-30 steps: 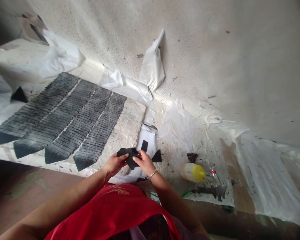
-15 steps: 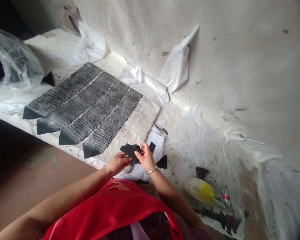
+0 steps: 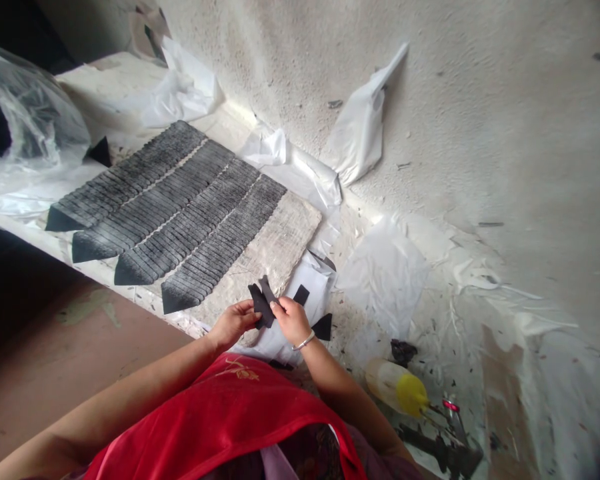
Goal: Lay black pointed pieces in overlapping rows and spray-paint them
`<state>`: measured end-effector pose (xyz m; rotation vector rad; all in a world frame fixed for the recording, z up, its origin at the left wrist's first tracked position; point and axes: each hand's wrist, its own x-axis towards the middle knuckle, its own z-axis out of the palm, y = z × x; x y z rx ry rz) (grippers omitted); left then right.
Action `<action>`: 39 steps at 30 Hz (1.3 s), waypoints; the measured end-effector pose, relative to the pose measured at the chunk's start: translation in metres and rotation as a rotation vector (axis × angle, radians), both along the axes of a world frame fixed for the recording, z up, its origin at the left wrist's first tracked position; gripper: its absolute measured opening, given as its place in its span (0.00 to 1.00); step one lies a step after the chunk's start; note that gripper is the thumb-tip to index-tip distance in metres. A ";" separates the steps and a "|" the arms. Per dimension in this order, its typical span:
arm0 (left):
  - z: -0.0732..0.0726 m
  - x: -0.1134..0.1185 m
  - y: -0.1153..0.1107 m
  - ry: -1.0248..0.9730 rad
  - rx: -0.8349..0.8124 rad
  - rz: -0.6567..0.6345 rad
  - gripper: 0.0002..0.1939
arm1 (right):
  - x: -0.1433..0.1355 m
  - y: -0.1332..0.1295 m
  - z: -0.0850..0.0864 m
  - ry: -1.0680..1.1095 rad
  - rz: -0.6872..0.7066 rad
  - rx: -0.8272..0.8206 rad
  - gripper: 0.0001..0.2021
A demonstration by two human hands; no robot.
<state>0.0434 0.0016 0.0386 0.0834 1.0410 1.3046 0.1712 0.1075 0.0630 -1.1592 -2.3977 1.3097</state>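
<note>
Small black pieces [image 3: 261, 306] are held between my two hands, over the near corner of a pale cloth-covered board [image 3: 267, 247]. My left hand [image 3: 236, 323] pinches the left part of them with thumb and fingers. On their right side, my right hand [image 3: 292, 321] grips a narrow strip that stands at an angle to the rest. Four long rows of overlapping dark pieces [image 3: 153, 193] cover the left of the board, each ending in a black pointed piece at the near edge.
Right of my hands lie a black rectangle [image 3: 301, 295] and a black triangle [image 3: 323, 327] by white paper. A bottle with a yellow end [image 3: 411, 393] and a metal tool [image 3: 453, 443] sit at lower right. Clear plastic [image 3: 45, 127] lies at left; a rough wall [image 3: 455, 120] rises behind.
The black pieces have turned more upright and now show as separate strips with a gap between their upper ends. My hands have shifted only slightly, and the view has moved a little.
</note>
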 end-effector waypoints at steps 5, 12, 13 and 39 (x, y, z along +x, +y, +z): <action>0.002 -0.002 0.005 -0.074 -0.027 0.056 0.18 | 0.004 0.013 -0.008 0.144 -0.278 -0.347 0.17; -0.009 -0.012 0.004 -0.044 0.020 0.014 0.18 | 0.023 0.038 0.022 0.184 -0.127 -0.310 0.10; -0.011 -0.016 0.004 -0.026 0.018 -0.017 0.18 | 0.025 0.041 0.031 0.150 0.001 -0.343 0.10; 0.007 -0.057 0.019 0.342 0.203 -0.687 0.22 | -0.032 0.042 0.017 -0.215 0.295 -0.097 0.27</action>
